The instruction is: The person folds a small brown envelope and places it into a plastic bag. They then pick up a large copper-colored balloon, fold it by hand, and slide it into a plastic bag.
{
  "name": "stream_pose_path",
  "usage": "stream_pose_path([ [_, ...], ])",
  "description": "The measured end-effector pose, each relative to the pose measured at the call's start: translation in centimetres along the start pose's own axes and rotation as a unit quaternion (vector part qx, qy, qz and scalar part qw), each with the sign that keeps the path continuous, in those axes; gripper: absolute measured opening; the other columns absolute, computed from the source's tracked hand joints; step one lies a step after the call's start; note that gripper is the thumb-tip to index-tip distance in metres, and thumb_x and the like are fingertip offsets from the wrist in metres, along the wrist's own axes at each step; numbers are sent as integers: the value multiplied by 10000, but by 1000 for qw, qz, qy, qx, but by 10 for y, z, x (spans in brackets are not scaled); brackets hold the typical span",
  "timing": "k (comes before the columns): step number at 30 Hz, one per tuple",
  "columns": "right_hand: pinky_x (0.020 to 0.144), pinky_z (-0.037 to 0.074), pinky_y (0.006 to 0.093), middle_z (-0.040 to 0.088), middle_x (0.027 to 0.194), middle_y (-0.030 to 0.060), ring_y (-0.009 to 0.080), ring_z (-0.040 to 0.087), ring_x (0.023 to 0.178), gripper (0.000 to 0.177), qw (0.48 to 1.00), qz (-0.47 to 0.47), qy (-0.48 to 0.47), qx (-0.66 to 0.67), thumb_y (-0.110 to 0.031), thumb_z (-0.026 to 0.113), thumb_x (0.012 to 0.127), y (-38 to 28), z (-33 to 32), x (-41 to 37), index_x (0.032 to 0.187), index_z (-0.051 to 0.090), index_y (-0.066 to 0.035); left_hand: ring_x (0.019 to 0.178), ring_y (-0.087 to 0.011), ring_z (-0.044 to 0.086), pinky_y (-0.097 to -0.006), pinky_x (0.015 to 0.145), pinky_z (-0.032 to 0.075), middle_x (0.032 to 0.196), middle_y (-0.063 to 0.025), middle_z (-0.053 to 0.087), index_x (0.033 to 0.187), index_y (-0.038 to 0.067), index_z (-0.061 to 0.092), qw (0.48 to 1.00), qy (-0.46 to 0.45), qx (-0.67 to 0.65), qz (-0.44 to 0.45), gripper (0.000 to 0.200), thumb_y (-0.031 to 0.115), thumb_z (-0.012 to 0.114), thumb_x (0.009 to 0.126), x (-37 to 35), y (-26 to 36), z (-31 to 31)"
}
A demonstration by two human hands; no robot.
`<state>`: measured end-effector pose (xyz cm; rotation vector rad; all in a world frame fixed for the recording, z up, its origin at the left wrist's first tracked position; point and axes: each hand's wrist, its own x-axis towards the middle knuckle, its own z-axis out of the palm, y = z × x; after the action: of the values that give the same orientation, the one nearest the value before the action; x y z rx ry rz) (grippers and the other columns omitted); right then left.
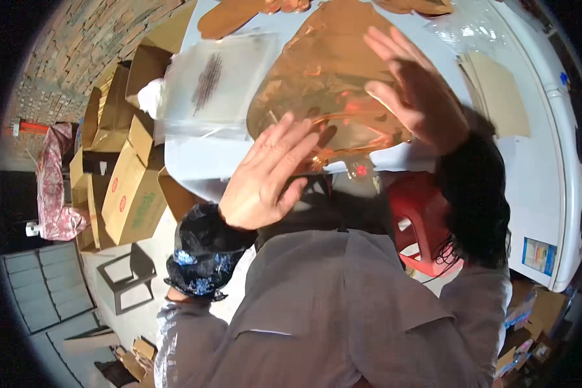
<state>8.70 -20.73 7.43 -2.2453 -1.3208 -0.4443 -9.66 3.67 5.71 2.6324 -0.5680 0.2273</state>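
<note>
A flat, shiny copper-coloured foil balloon is spread over the near part of the white table. It is creased along its near edge. A small clear tab with a red mark sticks out there over the table's edge. My left hand has its fingers stretched out, the tips over the balloon's near left edge, and it holds nothing. Raised over the balloon's right side, my right hand is open with its fingers extended and thumb apart. Its shadowed back hides part of the foil.
Left on the table lies a stack of clear plastic bags with dark print. More copper foil lies at the far edge. To the right are clear plastic wrap and brown card. Open cartons stand left; a red stool is below.
</note>
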Motion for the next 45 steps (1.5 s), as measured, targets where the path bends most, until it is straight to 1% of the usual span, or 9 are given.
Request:
stream_pose_path([
  [5,1217,204,485,324,1593,217,428,211,1503,651,998,6,-62,-13,-424,525,1022,30,44,20,1502,388,-7,1483,-390,304,-507,1191,286,1550,-165,415,1478,57,453,999,28,9,-12,733,21,690,785,-5,3,-3],
  [14,1217,209,482,319,1594,219,427,219,1500,665,996,18,-76,-43,-452,478,1038,44,75,18,1505,373,9,1471,-388,328,-499,1177,311,1523,-166,453,1469,55,463,996,69,25,-47,657,44,668,845,-22,-11,-12],
  [28,1174,302,529,433,1508,251,465,343,1429,720,998,35,-46,-33,-462,622,959,52,96,4,1436,450,49,1445,-379,374,-506,1163,332,1447,-169,522,1443,54,492,999,37,10,-17,720,47,744,769,-15,-8,7],
  [32,1159,324,535,472,1473,251,473,391,1392,699,998,23,-28,-57,-441,659,938,48,97,4,1401,479,49,1426,-347,410,-525,1169,304,1359,-138,575,1430,77,510,998,33,60,-4,737,216,799,766,-7,-3,18],
  [33,1156,328,536,477,1469,249,474,397,1386,695,998,19,-20,-61,-441,661,935,48,97,5,1398,483,46,1411,-339,427,-540,1164,296,1306,-132,583,1407,91,529,997,44,68,-6,716,284,801,773,-3,-1,22],
  [36,1150,337,538,487,1460,242,474,413,1373,684,998,12,-4,-67,-435,669,930,49,100,1,1391,489,36,1392,-353,439,-547,1151,308,1279,-138,576,1387,95,537,994,81,62,-27,678,274,796,787,7,5,37],
  [40,1152,336,535,490,1458,235,466,428,1363,671,998,8,9,-64,-413,683,926,50,103,0,1396,484,24,1366,-361,457,-557,1107,363,1262,-141,571,1207,71,649,986,140,89,-26,489,230,804,771,14,5,53],
  [41,1152,335,534,491,1458,234,463,431,1361,670,998,7,11,-62,-408,686,925,50,103,-1,1397,483,22,1364,-329,475,-538,1106,382,1292,-137,586,1107,64,678,983,139,116,-11,364,173,784,776,14,5,52],
  [45,1155,328,533,494,1451,234,459,431,1361,665,998,-7,19,-51,-391,695,920,51,105,-2,1391,481,27,1318,-274,545,-479,1129,394,1324,-113,624,1048,68,667,983,78,159,42,235,122,688,820,5,0,43],
])
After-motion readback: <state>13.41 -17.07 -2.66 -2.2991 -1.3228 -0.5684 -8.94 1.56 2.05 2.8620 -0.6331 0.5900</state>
